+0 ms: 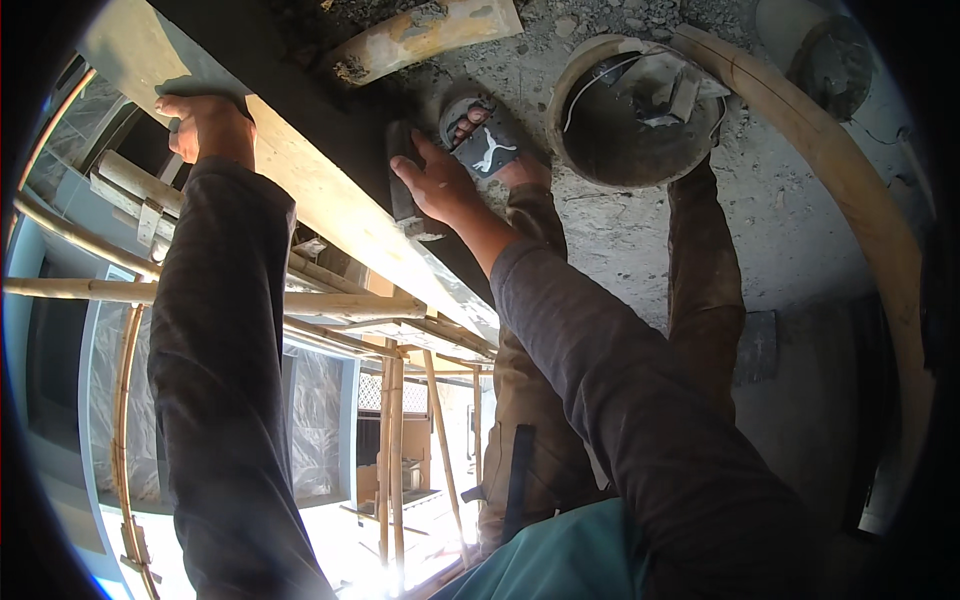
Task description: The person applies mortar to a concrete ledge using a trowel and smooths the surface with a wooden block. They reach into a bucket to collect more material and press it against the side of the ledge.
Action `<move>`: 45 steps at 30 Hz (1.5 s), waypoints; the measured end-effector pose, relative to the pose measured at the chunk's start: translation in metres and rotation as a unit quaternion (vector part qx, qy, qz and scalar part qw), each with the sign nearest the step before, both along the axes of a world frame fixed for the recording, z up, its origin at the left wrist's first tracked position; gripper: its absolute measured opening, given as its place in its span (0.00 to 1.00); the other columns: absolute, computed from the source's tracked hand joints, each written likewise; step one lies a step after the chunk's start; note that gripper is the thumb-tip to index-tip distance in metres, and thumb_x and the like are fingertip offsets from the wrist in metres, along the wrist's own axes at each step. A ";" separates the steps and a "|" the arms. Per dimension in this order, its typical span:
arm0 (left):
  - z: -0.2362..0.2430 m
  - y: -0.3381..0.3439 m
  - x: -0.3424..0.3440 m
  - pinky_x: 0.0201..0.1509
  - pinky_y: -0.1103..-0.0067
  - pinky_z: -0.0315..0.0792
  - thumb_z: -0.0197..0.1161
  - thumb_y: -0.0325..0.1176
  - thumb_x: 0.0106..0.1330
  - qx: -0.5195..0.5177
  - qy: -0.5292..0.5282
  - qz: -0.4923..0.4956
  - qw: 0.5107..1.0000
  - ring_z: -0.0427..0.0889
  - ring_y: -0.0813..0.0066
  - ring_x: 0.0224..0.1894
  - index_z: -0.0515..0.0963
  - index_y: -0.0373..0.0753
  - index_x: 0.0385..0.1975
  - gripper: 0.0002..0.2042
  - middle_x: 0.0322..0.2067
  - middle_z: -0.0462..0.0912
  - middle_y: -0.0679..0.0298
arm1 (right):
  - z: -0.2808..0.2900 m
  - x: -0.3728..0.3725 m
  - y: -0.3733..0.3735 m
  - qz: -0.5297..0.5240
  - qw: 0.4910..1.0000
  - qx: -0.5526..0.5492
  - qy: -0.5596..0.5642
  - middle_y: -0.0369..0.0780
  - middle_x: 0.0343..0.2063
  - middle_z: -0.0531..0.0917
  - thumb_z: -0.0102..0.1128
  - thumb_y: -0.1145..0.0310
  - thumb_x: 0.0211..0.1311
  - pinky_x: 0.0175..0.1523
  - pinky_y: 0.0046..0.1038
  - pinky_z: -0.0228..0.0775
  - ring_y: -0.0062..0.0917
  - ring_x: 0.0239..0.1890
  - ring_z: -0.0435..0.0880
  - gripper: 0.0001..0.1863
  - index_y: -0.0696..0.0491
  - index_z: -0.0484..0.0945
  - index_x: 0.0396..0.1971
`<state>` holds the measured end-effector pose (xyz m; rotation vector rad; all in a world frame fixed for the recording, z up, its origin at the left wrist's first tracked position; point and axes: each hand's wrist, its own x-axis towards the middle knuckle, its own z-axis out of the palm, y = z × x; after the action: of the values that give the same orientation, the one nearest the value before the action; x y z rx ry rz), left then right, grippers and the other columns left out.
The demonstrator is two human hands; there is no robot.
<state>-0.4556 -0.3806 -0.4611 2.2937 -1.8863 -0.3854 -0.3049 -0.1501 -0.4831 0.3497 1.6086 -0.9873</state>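
Note:
My left hand (212, 130) is closed over the outer edge of a long pale board (320, 190), which runs diagonally from the upper left toward the middle. Grey mortar smears the board near that hand. Alongside the board lies a dark grey band of smooth mortar (290, 90). My right hand (440, 182) grips a dark, flat, long tool that looks like a plastering float (403, 178). It is held on edge against the dark band, its lower end caked with pale mortar. The float's handle is hidden by my fingers.
A round bucket (640, 165) holding grey mortar and a scoop-like tool stands right of my sandalled foot (490, 140). A curved-looking plank (800, 130) lies beyond it, and a mortar-stained board piece (430, 38) ahead. Bamboo scaffolding (390, 440) rises over a drop at left.

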 end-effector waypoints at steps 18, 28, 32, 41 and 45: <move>0.004 0.000 -0.001 0.55 0.63 0.81 0.43 0.72 0.66 0.039 -0.001 0.010 0.999 0.82 0.49 0.55 0.67 0.27 0.60 0.45 0.56 0.77 0.44 | 0.025 -0.062 -0.063 -0.057 0.990 -0.065 0.115 0.61 0.43 0.80 0.58 0.45 0.65 0.56 0.41 0.74 0.52 0.49 0.82 0.39 0.51 0.65 0.70; 0.000 0.002 -0.001 0.54 0.63 0.82 0.42 0.73 0.66 0.036 0.002 -0.013 0.999 0.82 0.49 0.54 0.67 0.26 0.59 0.46 0.55 0.77 0.42 | 0.028 -0.010 -0.009 0.022 0.997 0.004 -0.069 0.59 0.51 0.81 0.57 0.42 0.65 0.61 0.36 0.72 0.46 0.56 0.82 0.45 0.63 0.61 0.69; 0.005 -0.005 0.003 0.53 0.63 0.83 0.43 0.73 0.66 0.033 0.021 -0.003 0.999 0.81 0.49 0.54 0.67 0.27 0.59 0.46 0.56 0.76 0.42 | 0.039 0.021 0.025 0.011 0.987 0.077 -0.142 0.59 0.50 0.82 0.56 0.41 0.66 0.60 0.39 0.72 0.47 0.56 0.82 0.42 0.56 0.62 0.71; 0.002 0.005 -0.006 0.61 0.63 0.77 0.42 0.75 0.64 0.058 0.019 0.037 0.997 0.78 0.50 0.59 0.68 0.29 0.61 0.47 0.63 0.71 0.44 | 0.032 -0.062 -0.047 -0.044 0.988 -0.044 0.139 0.60 0.36 0.84 0.57 0.40 0.65 0.53 0.42 0.74 0.49 0.45 0.85 0.42 0.56 0.64 0.70; -0.006 -0.019 0.004 0.56 0.64 0.79 0.49 0.74 0.62 0.001 0.032 0.015 0.999 0.84 0.53 0.52 0.72 0.30 0.56 0.45 0.55 0.79 0.48 | 0.043 -0.080 -0.053 -0.024 0.994 -0.091 0.047 0.62 0.48 0.80 0.57 0.40 0.65 0.60 0.39 0.70 0.48 0.54 0.81 0.44 0.57 0.63 0.70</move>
<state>-0.4513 -0.3999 -0.4667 2.2795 -1.8192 -0.4509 -0.3849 -0.2034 -0.4404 0.2205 1.5856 -1.1930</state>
